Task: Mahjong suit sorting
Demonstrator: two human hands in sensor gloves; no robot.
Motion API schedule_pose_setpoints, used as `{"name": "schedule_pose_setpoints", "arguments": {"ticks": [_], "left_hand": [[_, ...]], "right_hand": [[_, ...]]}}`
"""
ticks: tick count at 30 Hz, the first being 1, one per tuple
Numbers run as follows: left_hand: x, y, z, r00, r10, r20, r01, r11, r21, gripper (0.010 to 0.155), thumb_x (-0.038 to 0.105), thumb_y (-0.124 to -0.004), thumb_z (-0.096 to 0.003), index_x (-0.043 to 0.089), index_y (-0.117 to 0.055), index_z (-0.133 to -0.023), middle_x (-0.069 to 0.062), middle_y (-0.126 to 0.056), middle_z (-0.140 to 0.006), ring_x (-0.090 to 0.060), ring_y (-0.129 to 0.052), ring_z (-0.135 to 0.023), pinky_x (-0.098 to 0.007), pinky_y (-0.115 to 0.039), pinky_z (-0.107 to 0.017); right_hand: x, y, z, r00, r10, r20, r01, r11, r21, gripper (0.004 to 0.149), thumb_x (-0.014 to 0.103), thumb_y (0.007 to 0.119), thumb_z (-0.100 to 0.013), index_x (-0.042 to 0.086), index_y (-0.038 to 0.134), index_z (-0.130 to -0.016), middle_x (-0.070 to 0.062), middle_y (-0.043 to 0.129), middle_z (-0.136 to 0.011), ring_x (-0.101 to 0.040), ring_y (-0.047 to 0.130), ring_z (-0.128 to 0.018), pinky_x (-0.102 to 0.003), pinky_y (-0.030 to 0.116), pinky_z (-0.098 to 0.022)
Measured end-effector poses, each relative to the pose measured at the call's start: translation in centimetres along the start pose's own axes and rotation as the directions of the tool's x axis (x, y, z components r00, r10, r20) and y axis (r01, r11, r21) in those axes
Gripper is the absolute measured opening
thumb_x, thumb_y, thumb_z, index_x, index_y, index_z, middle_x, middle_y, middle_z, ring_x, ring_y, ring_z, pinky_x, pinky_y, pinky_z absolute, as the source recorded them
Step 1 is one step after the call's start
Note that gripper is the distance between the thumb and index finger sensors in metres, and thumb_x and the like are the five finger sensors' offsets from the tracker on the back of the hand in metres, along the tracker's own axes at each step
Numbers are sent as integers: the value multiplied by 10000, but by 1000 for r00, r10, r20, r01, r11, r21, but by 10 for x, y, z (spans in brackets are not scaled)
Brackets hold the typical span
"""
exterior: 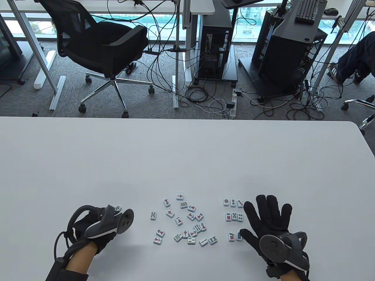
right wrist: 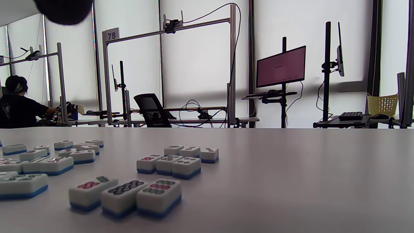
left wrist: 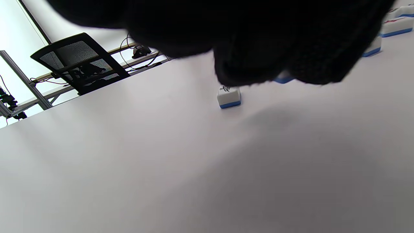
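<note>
Small white mahjong tiles with blue backs lie face up on the white table. A loose mixed pile of character and bamboo tiles sits in the middle. To its right, dot tiles form three short rows, also close up in the right wrist view. My right hand lies flat beside them, fingers spread, thumb by the nearest row. My left hand is at the left, fingers curled under the tracker. One tile shows at its fingertips and lies on the table. A grip is not visible.
A single tile lies between the left hand and the pile. Bare white table stretches beyond the tiles to the far edge. Past it stand an office chair, computer towers and floor cables. A person sits far off.
</note>
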State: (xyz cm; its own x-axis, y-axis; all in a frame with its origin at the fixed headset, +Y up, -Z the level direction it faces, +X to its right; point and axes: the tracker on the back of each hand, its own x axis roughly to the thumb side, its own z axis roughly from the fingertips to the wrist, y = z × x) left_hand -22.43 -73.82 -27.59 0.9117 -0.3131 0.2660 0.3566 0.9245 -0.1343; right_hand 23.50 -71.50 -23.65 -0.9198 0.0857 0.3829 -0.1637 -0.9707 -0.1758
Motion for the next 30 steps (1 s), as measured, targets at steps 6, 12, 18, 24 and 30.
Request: {"name": "schedule_pose_setpoints", "arguments": {"ticks": [6,12,18,24,30], "left_hand": [[16,-5,-8,999,-4,44,4,1000,4,579,520,-908,-284,188,-882,-758,157,-996,-401,-74,-965,-183,-342,-857,-272],[33,0,-19,997,-12,79,10,1000,17,579,524,-902,-289,186,-881,-758,156,-996,-402,-73,-964,-181,-341,-856,-270],[42,-7,-27,994,-53,98,56,998,-28,581,528,-895,-292,180,-872,-757,155,-994,-407,-75,-963,-184,-343,-855,-272],[38,-3,-25,996,-50,74,55,996,-71,648,573,-876,-287,213,-842,-824,133,-999,-475,-96,-978,-243,-362,-850,-315],[35,24,-28,999,25,40,-25,1000,13,618,560,-876,-299,225,-855,-818,128,-1003,-463,-101,-976,-234,-366,-848,-309]], "right_hand": [[0,1,0,1000,-4,-3,4,1000,10,781,637,561,-517,368,114,-1099,-94,60,-1184,-386,-11,-1043,-702,67,-695],[1,1,-1,1000,-1,-1,1,1000,15,780,637,561,-518,368,115,-1099,-93,61,-1185,-386,-10,-1043,-703,67,-695],[1,1,-1,1000,-4,1,4,1000,18,781,637,561,-517,368,116,-1099,-94,61,-1185,-385,-10,-1043,-703,66,-696],[1,1,-1,1000,-8,0,8,1000,18,780,637,561,-517,369,116,-1100,-94,62,-1185,-386,-10,-1043,-703,66,-696],[1,2,-1,1000,-7,2,7,1000,20,779,636,561,-519,368,116,-1100,-95,62,-1185,-387,-8,-1043,-702,68,-697]]}}
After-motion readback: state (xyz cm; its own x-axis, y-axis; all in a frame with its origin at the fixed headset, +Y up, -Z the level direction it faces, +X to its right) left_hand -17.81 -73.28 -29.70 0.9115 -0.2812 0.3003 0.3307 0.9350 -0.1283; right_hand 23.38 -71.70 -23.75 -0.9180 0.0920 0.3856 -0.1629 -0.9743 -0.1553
